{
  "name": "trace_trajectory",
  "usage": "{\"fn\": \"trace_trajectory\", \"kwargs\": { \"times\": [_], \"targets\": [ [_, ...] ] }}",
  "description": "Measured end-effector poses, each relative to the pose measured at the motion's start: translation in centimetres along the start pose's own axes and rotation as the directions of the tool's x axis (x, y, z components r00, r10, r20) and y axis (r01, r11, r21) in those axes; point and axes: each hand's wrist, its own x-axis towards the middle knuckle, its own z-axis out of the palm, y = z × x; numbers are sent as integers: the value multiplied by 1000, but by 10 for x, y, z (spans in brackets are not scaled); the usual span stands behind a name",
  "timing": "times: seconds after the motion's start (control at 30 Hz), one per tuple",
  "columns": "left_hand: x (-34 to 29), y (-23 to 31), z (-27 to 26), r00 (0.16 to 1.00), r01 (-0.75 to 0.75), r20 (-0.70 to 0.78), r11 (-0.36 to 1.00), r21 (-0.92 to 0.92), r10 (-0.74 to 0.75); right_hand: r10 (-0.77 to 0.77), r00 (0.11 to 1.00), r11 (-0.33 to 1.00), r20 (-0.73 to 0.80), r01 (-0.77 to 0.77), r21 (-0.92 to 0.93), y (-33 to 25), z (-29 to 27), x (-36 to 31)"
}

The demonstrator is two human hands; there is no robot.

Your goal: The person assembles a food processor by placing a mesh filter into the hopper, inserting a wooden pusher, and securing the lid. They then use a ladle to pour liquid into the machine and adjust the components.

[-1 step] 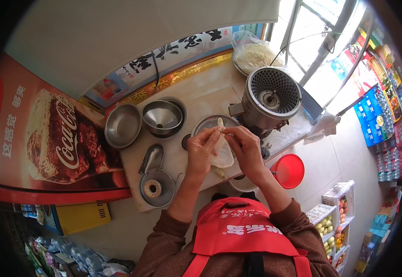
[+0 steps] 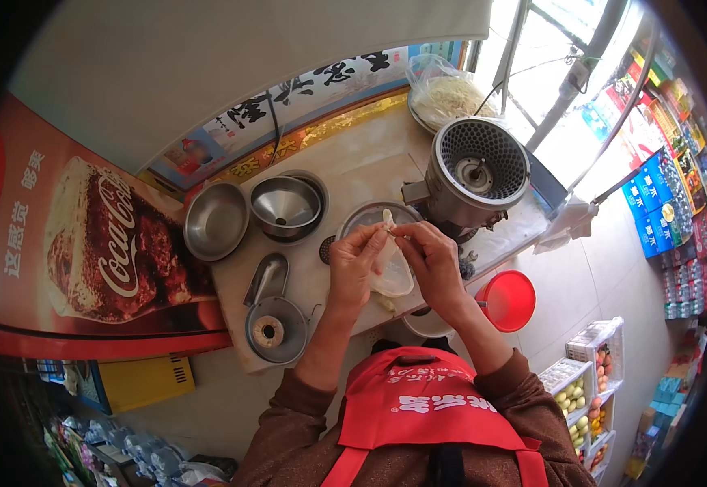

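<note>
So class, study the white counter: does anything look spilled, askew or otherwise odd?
Nothing stands out. Both hands hold a thin white plastic bag above the white counter; the round steel bowl and steel funnel sit upright.

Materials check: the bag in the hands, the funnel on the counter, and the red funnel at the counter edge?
Bag: thin clear plastic film, it seems; see-through and crumpled, pinched at the top by left hand and right hand.
Funnel: likely stainless steel; grey, brushed sheen with soft reflections.
Red funnel: probably moulded plastic; uniform opaque red, smooth, slight gloss.
</note>
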Motion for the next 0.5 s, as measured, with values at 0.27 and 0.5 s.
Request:
{"fn": "trace_trajectory", "kwargs": {
  "times": [0.27, 0.5],
  "targets": [
    [1, -2, -3, 998, -4, -63, 998, -65, 0, 61, 998, 996, 35, -59, -64, -10, -11, -5],
    [0, 9, 3, 995, 99, 7, 995, -8, -99, 17, 999, 999, 43, -15, -50, -9, -15, -3]
  ]
}}
